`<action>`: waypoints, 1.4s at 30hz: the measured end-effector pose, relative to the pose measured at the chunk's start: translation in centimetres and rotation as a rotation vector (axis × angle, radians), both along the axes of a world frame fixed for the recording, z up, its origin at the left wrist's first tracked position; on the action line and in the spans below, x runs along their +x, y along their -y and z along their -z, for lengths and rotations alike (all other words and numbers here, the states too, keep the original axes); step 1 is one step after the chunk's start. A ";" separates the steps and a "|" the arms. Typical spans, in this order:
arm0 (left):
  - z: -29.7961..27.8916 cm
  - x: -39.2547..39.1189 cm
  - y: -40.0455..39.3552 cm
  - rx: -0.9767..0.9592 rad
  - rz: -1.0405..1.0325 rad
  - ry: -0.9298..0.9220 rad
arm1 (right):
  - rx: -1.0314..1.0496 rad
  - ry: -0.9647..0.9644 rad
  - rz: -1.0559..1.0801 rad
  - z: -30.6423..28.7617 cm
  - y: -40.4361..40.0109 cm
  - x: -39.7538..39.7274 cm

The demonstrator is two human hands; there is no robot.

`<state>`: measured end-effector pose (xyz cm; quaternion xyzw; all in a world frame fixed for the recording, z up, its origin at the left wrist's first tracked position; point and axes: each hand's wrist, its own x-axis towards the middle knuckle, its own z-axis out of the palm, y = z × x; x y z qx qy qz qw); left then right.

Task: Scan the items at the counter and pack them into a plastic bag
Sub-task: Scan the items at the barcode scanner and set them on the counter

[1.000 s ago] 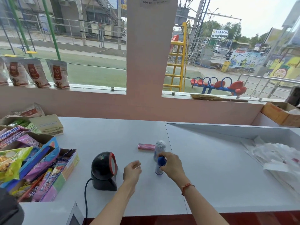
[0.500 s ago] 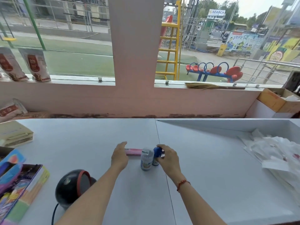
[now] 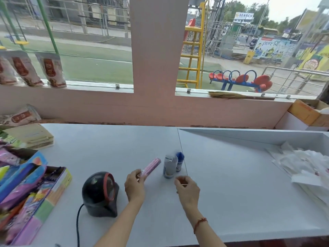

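White worktop point(image 3: 124, 145) carries two small bottles point(image 3: 170, 166), one pink pack point(image 3: 150, 167) and one scanner point(image 3: 99, 193). Left hand point(image 3: 134, 187) fingers grip the pack; right hand point(image 3: 187, 190) hovers empty, fingers loosely curled.

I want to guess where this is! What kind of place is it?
Probably a small shop's checkout counter. A barcode scanner sits on the counter, boxes of snacks line the left, and plastic bags wait on the right.

Matt white counter point(image 3: 106, 148), glossy black plastic scanner point(image 3: 99, 191), crinkled plastic bags point(image 3: 302, 163).
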<state>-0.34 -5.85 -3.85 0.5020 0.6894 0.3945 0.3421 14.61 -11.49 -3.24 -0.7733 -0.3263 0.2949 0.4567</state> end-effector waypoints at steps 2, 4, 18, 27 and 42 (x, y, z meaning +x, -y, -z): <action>0.2 -0.9 3.0 -0.009 -0.023 0.126 | -0.047 -0.197 -0.113 -0.4 1.2 -2.5; 0.5 -1.3 5.5 -0.033 -0.041 0.241 | -0.065 -0.327 -0.177 -1.0 1.4 -4.1; -2.6 -4.0 9.0 -0.169 -0.277 1.066 | 0.093 -0.186 -0.151 -7.8 -0.3 -10.1; -1.8 -3.3 7.1 -0.183 -0.254 0.920 | 0.005 -0.198 -0.124 -6.5 -2.0 -9.4; -0.4 -1.2 5.8 -0.140 -0.013 0.118 | -0.195 -0.219 -0.467 -1.5 -3.7 -5.0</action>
